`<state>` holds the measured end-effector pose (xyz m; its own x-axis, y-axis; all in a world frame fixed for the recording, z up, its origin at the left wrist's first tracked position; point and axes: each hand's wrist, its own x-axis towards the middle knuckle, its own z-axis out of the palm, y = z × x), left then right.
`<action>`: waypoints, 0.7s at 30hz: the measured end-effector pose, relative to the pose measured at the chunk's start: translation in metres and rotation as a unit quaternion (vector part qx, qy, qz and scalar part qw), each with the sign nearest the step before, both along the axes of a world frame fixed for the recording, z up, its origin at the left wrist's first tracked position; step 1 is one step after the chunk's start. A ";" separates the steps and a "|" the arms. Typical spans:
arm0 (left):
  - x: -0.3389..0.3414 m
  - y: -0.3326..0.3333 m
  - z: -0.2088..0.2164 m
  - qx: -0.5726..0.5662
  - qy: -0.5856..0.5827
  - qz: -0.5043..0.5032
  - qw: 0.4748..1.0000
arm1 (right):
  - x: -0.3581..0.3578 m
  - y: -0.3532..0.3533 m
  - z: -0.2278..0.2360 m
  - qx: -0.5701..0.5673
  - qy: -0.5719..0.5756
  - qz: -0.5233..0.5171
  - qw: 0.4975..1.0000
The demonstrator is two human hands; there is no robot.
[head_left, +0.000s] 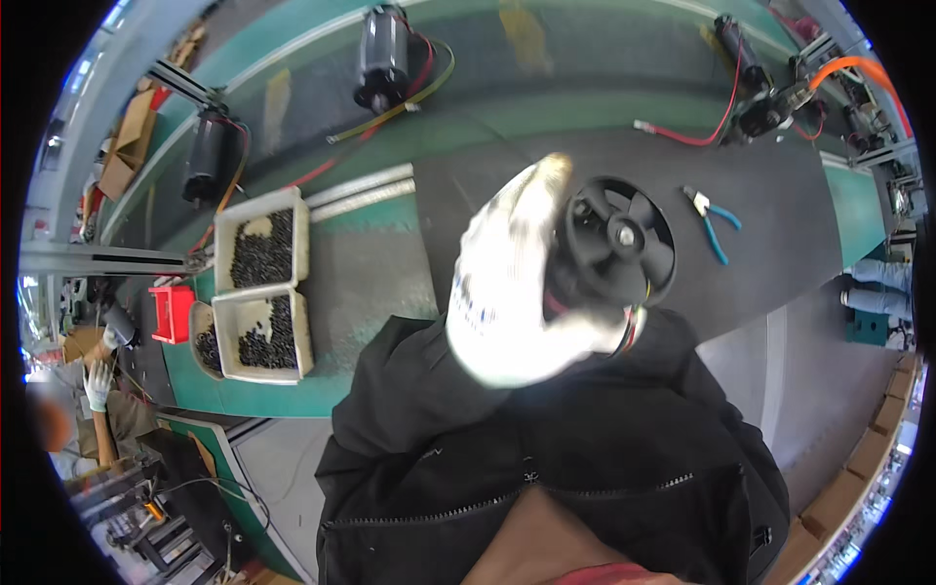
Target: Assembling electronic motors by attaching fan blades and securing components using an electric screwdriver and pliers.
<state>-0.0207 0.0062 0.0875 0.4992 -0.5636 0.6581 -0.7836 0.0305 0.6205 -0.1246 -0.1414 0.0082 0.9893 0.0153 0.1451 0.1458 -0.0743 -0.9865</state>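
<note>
My left hand [502,283], in a white glove, curves around the side of a black round fan unit [624,242]. Its bladed end faces up, with a pale hub in the middle. The fingers reach up along the unit's left side and the thumb side lies below it. Near the glove's lower right end, thin coloured wires [632,330] stick out. My right sleeve [668,356] comes in behind the unit, but my right hand is hidden. To the right of the unit, blue-handled pliers [717,222] lie on the dark mat [770,263].
Two white bins [304,331] with small black parts stand at left, beside a red bin [174,314]. Black cylindrical motors with wires sit beyond: one far middle [382,58], one left [207,156], one far right [741,54]. A co-worker's gloved hand [97,385] shows far left.
</note>
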 end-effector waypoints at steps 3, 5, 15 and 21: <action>-0.001 0.010 -0.023 0.136 0.004 0.102 0.985 | 0.026 0.006 0.004 -0.015 -0.057 -0.105 0.993; -0.018 0.020 -0.046 0.202 0.032 0.088 0.975 | 0.042 -0.010 -0.013 0.188 0.043 -0.122 0.974; -0.061 0.067 -0.097 0.294 0.092 -0.097 0.947 | 0.287 -0.211 -0.013 0.026 0.250 -0.189 0.949; -0.033 0.098 -0.087 0.092 0.031 0.088 0.991 | 0.315 -0.212 0.038 -0.581 0.042 -0.359 0.729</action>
